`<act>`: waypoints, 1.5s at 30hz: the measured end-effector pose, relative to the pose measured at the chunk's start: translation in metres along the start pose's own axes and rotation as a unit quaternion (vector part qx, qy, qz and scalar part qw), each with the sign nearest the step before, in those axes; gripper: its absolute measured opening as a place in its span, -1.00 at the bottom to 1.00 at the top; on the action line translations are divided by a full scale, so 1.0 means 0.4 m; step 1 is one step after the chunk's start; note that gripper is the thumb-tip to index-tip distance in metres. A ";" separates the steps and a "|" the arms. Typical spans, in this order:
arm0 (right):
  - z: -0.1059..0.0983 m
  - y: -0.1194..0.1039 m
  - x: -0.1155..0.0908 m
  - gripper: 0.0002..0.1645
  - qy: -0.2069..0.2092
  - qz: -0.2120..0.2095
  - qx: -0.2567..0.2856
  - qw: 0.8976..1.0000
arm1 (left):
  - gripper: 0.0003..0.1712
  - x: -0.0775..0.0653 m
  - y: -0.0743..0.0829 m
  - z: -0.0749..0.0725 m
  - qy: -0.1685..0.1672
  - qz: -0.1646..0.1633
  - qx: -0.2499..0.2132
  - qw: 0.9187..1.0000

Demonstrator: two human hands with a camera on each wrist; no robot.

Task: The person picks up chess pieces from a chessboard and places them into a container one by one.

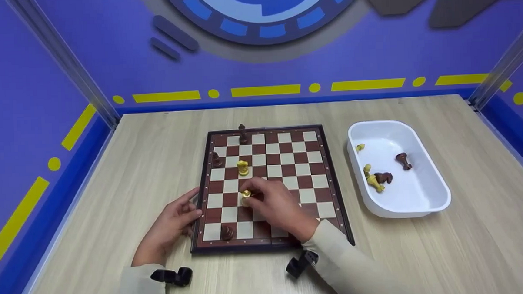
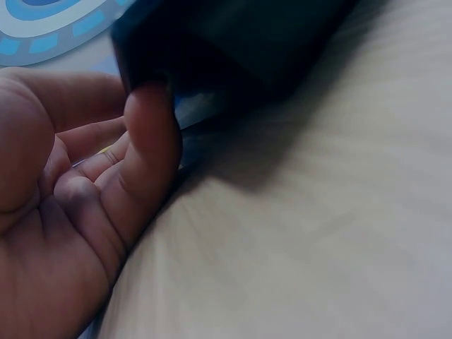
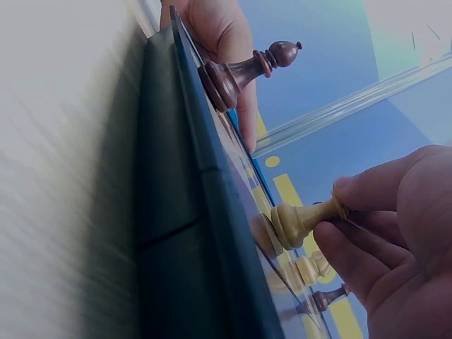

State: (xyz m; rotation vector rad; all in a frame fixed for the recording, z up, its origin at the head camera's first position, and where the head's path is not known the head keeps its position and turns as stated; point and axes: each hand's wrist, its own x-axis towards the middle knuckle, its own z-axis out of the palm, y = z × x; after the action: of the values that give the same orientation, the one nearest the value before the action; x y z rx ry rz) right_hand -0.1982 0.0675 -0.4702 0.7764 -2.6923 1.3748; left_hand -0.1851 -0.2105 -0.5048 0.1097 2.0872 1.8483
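My right hand (image 1: 274, 203) pinches a yellow chess piece (image 3: 300, 222) over the middle-left of the chessboard (image 1: 306, 182); its head is hidden by the fingertips. The base of that piece stands at the board surface. At the board's left edge, my left hand (image 1: 170, 224) holds the rim, with the thumb (image 2: 152, 134) against the side. Just behind the pinched piece is a yellow knight (image 1: 243, 168). A dark bishop (image 3: 247, 70) stands near the board's front left corner. Farther back are a dark piece (image 1: 217, 160) at the left edge and a tall dark piece (image 1: 243, 135).
To the right of the board sits a white plastic tray (image 1: 432, 193). Inside lie several yellow pieces, a dark knight (image 1: 383, 177) and another dark piece (image 1: 404, 160). A purple-blue wall (image 1: 276, 70) closes off the back of the wooden table (image 1: 475, 157).
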 end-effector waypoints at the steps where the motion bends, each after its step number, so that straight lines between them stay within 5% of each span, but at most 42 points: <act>1: 0.000 0.000 0.000 -0.78 0.000 0.000 0.000 1.000 | -0.21 0.000 0.000 0.000 0.001 0.000 0.001 1.000; 18: -0.012 -0.011 0.001 -0.77 0.030 -0.017 0.042 0.999 | -0.21 -0.001 0.001 0.003 0.009 -0.004 0.006 1.000; 32: -0.030 -0.029 -0.001 -0.79 0.028 0.031 0.092 0.995 | -0.21 0.003 -0.003 0.002 0.014 -0.007 0.001 1.000; 45: -0.060 -0.042 -0.004 -0.75 0.038 -0.003 0.087 0.995 | -0.21 0.000 -0.002 0.000 0.011 -0.016 -0.011 1.000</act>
State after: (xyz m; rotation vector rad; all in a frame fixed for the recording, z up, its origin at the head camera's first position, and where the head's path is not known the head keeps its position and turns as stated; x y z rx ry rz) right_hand -0.1944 0.0782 -0.4432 0.7258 -2.5372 1.6206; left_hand -0.1850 -0.2108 -0.5057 0.0497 2.0697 1.8610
